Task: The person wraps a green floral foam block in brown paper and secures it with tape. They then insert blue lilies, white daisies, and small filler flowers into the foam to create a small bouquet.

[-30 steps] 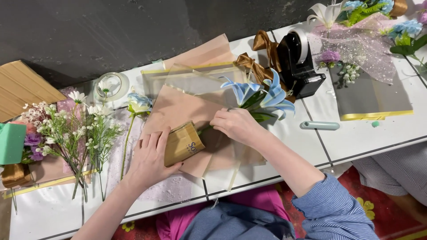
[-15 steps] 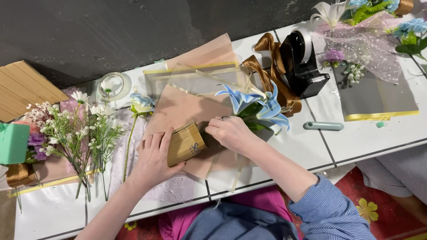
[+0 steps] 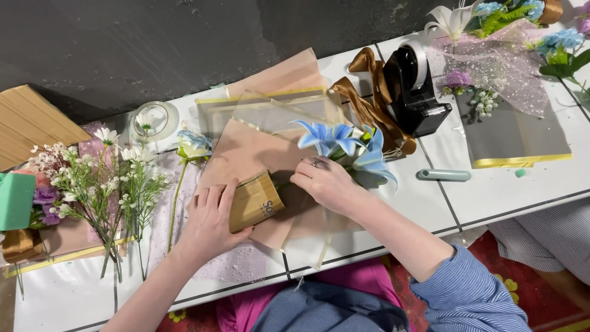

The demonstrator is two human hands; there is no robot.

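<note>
My left hand (image 3: 209, 221) presses on the left end of a folded gold-brown wrapping sheet (image 3: 255, 200) that lies on beige wrapping paper (image 3: 252, 157). A ring shows on my right hand (image 3: 326, 181), which holds the stems of a bunch of blue artificial lilies (image 3: 344, 144) just right of the gold fold. The blooms point up and to the right over the paper. The stems are hidden under my right hand and the paper.
White and purple flower sprigs (image 3: 92, 184) and a green foam block (image 3: 15, 200) lie at left. A single rose stem (image 3: 190, 147), a clear tape roll (image 3: 153, 120), brown ribbon (image 3: 369, 92), a black tape dispenser (image 3: 415, 89), a teal pen-shaped tool (image 3: 442, 175) and more flowers on grey paper (image 3: 516, 132) fill the white table.
Both hands shifted slightly while staying on the gold fold and the stems. The blue lilies moved a little left and up, closer over the beige paper.
</note>
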